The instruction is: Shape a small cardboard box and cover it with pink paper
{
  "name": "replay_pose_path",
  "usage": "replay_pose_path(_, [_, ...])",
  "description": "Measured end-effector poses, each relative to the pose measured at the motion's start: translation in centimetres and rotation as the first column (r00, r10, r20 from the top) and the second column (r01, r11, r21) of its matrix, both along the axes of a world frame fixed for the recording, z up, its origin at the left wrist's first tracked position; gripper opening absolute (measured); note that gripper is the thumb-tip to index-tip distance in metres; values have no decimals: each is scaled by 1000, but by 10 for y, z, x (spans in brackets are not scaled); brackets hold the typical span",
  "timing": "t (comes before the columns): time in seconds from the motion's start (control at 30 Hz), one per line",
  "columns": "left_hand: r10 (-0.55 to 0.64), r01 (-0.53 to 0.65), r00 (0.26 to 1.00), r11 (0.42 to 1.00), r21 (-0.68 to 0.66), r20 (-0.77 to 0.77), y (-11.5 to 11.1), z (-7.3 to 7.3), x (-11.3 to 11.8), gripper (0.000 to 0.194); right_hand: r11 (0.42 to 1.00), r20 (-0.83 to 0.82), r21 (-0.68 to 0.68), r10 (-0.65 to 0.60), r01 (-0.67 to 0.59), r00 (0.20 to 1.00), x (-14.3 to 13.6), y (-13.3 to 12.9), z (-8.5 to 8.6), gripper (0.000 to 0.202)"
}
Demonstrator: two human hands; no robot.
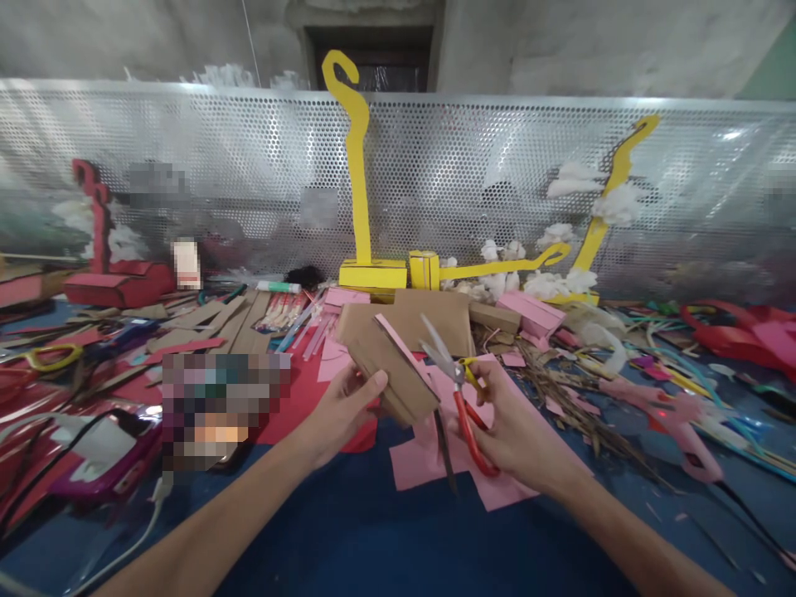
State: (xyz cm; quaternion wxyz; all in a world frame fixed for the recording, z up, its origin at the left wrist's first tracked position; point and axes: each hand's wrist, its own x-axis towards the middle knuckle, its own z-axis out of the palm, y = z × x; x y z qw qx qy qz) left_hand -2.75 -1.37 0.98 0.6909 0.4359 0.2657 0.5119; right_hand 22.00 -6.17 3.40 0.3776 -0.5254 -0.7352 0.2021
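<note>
In my left hand (348, 406) is a small brown cardboard box (395, 377), tilted, with a pink strip (401, 342) along its upper edge. My right hand (497, 423) grips scissors (458, 377) with red and yellow handles; the blades are parted and point up beside the box. A thin dark strip (445, 456) hangs below the box, near the scissors. Pink paper pieces (429, 464) lie beneath both hands. Behind the box, a larger flat piece of brown cardboard (435, 319) rests on the table.
Yellow swan-neck shapes (356, 166) on box bases stand by a perforated metal screen (249, 166). A red one (118, 282) stands left. A pink glue gun (677, 423) lies right, amid dry stalks (572, 398). A purple device (105, 464) and cables lie left.
</note>
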Motion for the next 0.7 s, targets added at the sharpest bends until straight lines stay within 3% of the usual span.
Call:
replay_pose_path(0.13, [-13, 53, 986, 970, -237, 168, 6, 6, -7, 41, 997, -23, -69, 27, -28, 999, 10, 4, -4, 46])
replay_pose_path(0.27, [-36, 152, 950, 922, -357, 311, 10, 8, -15, 37, 1000, 45, -1, -16, 16, 999, 15, 10, -10, 51])
replay_pose_path(0.47, [-67, 220, 919, 904, -366, 388, 12, 5, -17, 30, 999, 184, -5, -50, 52, 982, 2, 3, -1, 48])
replay_pose_path(0.57, [-102, 247, 914, 908, -339, 394, 10, 6, -17, 27, 996, 192, -25, -80, 86, 978, -6, -3, 5, 49])
replay_pose_path(0.7, [-116, 242, 924, 915, -321, 365, 6, 6, -16, 24, 997, 180, 45, -65, 58, 982, -9, -4, 6, 45])
